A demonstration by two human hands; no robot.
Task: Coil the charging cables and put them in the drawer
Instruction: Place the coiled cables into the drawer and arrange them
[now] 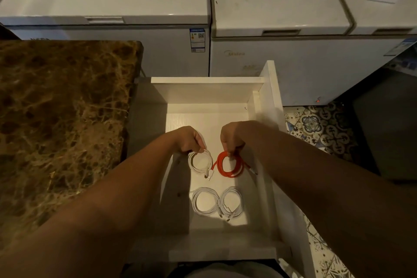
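A brown marble countertop [61,119] sits left. Behind stand white chest freezers [106,7], side by side, one branded Midea [270,58]. Patterned floor tiles [325,128] show right.

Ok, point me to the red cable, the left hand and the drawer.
red cable [228,174], head view, lower arc of the coil.
left hand [188,139], head view, back of the hand.
drawer [206,83], head view, far wall's top edge.

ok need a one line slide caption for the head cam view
Left hand holds a white coiled cable and right hand a red one over the open drawer.
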